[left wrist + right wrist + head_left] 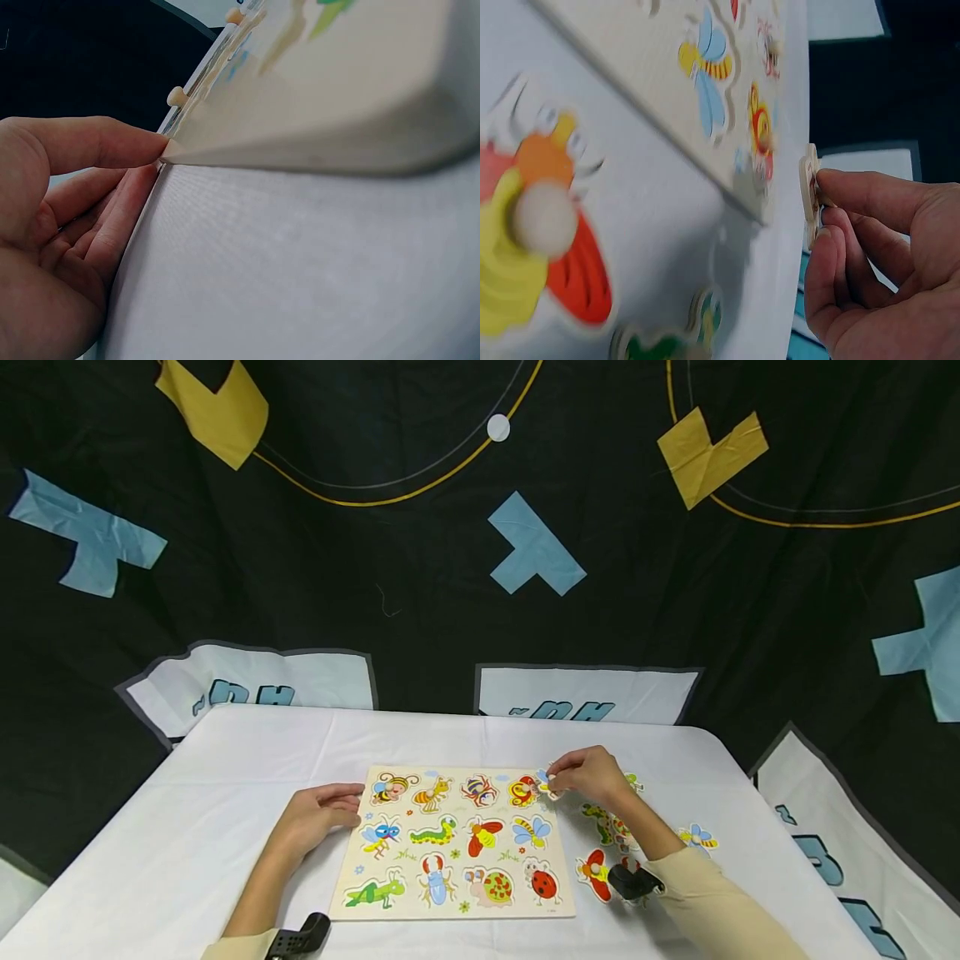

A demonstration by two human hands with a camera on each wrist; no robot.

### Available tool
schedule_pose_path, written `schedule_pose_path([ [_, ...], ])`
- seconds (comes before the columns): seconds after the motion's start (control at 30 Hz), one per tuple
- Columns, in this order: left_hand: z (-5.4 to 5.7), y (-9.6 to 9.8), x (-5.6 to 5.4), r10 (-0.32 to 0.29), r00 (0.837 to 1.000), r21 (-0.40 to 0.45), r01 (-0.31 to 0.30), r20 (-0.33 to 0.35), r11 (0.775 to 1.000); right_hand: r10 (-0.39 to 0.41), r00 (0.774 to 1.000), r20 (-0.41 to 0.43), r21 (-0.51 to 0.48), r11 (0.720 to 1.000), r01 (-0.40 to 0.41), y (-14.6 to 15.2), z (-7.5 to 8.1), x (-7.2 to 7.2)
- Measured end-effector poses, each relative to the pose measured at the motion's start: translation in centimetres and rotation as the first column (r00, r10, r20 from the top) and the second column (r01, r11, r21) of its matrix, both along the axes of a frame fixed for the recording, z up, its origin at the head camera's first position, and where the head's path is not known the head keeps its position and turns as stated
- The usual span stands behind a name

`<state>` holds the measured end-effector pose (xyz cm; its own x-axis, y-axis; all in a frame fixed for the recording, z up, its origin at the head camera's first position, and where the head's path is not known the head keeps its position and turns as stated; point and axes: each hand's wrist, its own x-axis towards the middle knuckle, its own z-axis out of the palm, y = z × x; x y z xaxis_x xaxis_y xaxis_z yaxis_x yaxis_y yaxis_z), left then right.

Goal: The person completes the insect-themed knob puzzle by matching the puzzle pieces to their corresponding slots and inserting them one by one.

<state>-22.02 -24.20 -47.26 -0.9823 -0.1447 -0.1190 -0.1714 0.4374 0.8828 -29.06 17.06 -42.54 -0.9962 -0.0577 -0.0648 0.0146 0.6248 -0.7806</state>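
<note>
A wooden puzzle board (450, 860) printed with colourful insects lies on the white-covered table. At its left edge, my left hand (318, 818) touches the rim with straight fingers; the left wrist view shows the thumb (105, 142) against that edge. Over the far right corner, my right hand (596, 777) pinches a winged insect puzzle piece (547, 783) between thumb and fingertips. That piece (810, 196) appears edge-on in the right wrist view, raised off the table, its picture mostly hidden. Knobs (177, 96) stand up from pieces along the board's far row.
Loose knobbed pieces lie right of the board: a red-and-yellow winged insect (594, 874), a green one (597, 820) and a bee-like one (697, 837). My right forearm partly covers others. A black cloth (420, 635) hangs behind the white table (420, 739).
</note>
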Motion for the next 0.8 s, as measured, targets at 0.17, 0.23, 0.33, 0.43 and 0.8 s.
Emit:
schedule_pose_path([
  [0.17,0.0,0.0,0.0,0.000,1.000,0.003,0.000,0.007,1.000,0.040,0.999,-0.023,-0.016,0.999,-0.040,-1.7,0.1,0.0],
  [0.23,0.0,0.0,-0.1,0.001,1.000,0.004,-0.001,0.009,1.000,0.054,0.998,-0.035,-0.022,0.998,-0.055,-2.3,0.0,0.0],
  [0.33,0.0,0.0,-0.1,-0.004,1.000,-0.004,0.004,0.009,1.000,0.071,0.997,-0.035,-0.033,0.997,-0.072,-3.3,-0.1,0.0],
  [0.43,-0.1,-0.2,-0.1,-0.007,1.000,-0.010,0.007,0.018,1.000,0.087,0.996,-0.028,-0.029,0.996,-0.088,-4.3,-0.2,0.0],
  [0.8,0.1,-0.3,-0.1,-0.013,1.000,-0.009,0.014,0.024,1.000,0.122,0.992,-0.024,-0.015,0.992,-0.122,-7.3,-0.5,0.4],
])
